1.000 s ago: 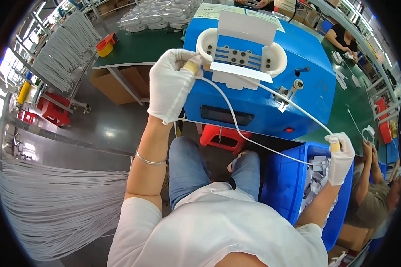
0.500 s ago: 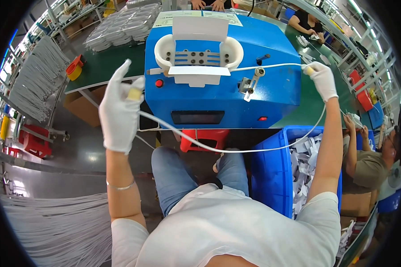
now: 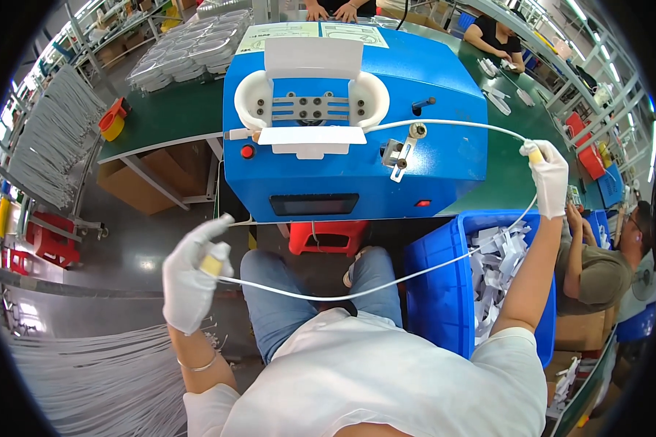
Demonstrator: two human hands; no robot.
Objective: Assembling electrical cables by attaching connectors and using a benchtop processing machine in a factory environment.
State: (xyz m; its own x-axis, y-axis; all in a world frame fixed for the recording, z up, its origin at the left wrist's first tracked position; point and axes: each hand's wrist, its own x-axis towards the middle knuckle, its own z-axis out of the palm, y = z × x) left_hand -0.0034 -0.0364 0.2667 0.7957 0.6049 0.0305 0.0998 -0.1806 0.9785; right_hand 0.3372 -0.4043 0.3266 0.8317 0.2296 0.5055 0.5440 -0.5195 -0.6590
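My left hand (image 3: 193,280), in a white glove with a yellow patch at a fingertip, is over the floor left of my knees. It is closed on one stretch of a white cable (image 3: 342,298), the index finger stuck out. The cable sags across my lap toward my right hand (image 3: 549,175). That gloved hand, also yellow-patched, pinches the cable right of a blue machine (image 3: 444,171). From there the cable runs left over the machine to a white folded card (image 3: 312,137). A pale plug (image 3: 237,135) sticks out at the card's left side. Two white curved guides (image 3: 372,100) flank a metal plate.
A blue bin (image 3: 437,291) of white paper pieces stands by my right leg. Clear trays (image 3: 189,51) and a yellow-orange tape dispenser (image 3: 112,120) lie on the green table (image 3: 168,109). Many cables (image 3: 102,379) hang at lower left. Co-workers sit opposite and at right.
My left hand has moved down toward me, lowering its stretch of cable over my lap. My right hand has shifted right and slightly nearer, with the cable pinched. The view has shifted slightly.
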